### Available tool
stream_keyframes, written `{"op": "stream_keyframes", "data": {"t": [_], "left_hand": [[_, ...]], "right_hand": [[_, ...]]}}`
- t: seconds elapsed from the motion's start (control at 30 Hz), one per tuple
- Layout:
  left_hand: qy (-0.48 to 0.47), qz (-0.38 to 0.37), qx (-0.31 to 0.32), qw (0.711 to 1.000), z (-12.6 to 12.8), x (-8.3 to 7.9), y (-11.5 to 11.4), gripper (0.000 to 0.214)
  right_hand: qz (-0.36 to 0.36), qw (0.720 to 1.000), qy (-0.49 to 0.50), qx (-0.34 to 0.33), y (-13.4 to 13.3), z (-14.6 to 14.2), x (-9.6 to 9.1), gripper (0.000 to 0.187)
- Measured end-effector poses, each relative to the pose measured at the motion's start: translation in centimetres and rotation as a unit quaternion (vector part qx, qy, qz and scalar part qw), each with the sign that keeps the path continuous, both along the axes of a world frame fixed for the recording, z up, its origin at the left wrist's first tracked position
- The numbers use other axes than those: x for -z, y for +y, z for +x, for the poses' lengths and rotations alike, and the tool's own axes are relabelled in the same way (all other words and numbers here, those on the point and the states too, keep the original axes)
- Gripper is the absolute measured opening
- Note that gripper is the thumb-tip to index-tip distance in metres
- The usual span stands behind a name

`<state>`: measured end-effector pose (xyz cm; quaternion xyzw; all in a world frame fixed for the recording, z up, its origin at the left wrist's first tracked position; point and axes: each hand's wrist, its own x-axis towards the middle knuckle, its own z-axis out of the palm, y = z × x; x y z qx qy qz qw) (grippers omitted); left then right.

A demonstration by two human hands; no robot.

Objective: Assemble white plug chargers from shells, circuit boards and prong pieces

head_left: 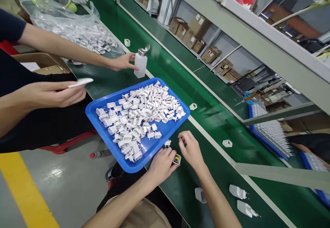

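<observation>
a long green conveyor belt (206, 113) runs from the upper left of the frame down to the lower right. at the upper left lies a clear plastic bag of small white parts (77, 32). left of centre, a blue rectangular plastic tray (165, 132) overhangs the belt's near edge and carries a heap of white pronged plug parts (139, 114).

above the tray, a co-worker's hand (123, 62) touches a white dispenser bottle with a metal cap (140, 63). the co-worker's other hand (59, 94), at the left edge, holds a flat white piece (81, 82).

at lower centre, the person's left hand (161, 166) pinches a small white square plug body with a yellow face (177, 159) between thumb and fingers, just off the tray's lower corner. the right hand (190, 149) hovers beside it, fingers curled narrow. whether they grip anything cannot be told. a single small white pronged part (167, 143) rests on the belt between the tray and both hands.

judging by the full heap against the two white assembled adapters (238, 192) at lower right, most of the work seems left.
</observation>
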<state>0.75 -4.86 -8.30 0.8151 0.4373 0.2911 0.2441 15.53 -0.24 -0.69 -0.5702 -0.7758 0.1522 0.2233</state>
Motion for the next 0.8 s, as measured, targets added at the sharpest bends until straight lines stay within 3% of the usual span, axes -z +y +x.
{"op": "stream_keyframes", "data": {"t": [0.23, 0.4, 0.6, 0.7, 0.8], "left_hand": [[-0.021, 0.021, 0.039, 0.999, -0.6, 0.6, -0.2, 0.047], [-0.006, 0.017, 0.045, 0.999, -0.8, 0.6, -0.2, 0.04], [0.018, 0.009, 0.02, 1.0, 0.3, 0.0, -0.2, 0.037], [0.034, 0.012, 0.013, 0.999, 1.6, -0.4, 0.0, 0.032], [0.039, 0.02, 0.024, 0.999, 2.6, -0.4, 0.2, 0.025]], "right_hand": [[-0.084, 0.993, 0.003, -0.087, 0.3, -1.0, 1.0, 0.004], [-0.097, 0.992, 0.07, -0.042, -0.4, 0.6, 1.4, 0.015], [-0.081, 0.982, 0.163, 0.048, -6.6, 5.2, -1.2, 0.008], [-0.07, 0.992, 0.095, 0.051, -9.1, 5.7, -2.0, 0.003], [-0.052, 0.996, -0.068, 0.005, -9.9, 5.2, -2.0, 0.019]]}}
